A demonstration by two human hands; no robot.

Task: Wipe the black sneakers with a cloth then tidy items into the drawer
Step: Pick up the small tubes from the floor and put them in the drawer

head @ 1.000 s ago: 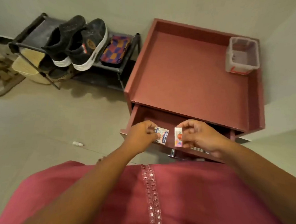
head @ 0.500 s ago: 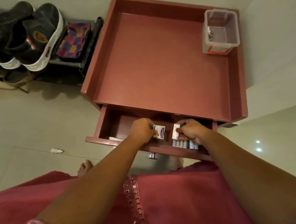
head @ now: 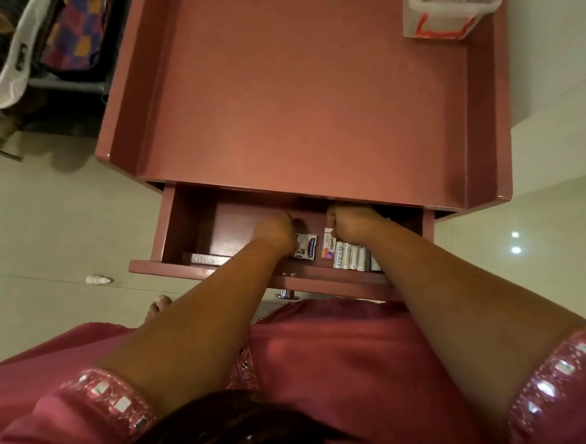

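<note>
The drawer of the reddish cabinet stands pulled out below me. Both hands reach into it. My left hand grips a small white plaster box with a blue label. My right hand pinches a small white box with pink print, held upright beside a row of several small white boxes along the drawer's front right. A black sneaker with a white sole shows at the top left edge on a shoe rack, partly cut off.
The cabinet top has a raised rim, with a clear plastic container in its far right corner. A purple and orange patterned cloth lies on the rack beside the sneaker. A small white bottle lies on the floor at left.
Both hands have gone from above the drawer's front edge down into the drawer with their boxes. The view has tipped forward over the cabinet.
</note>
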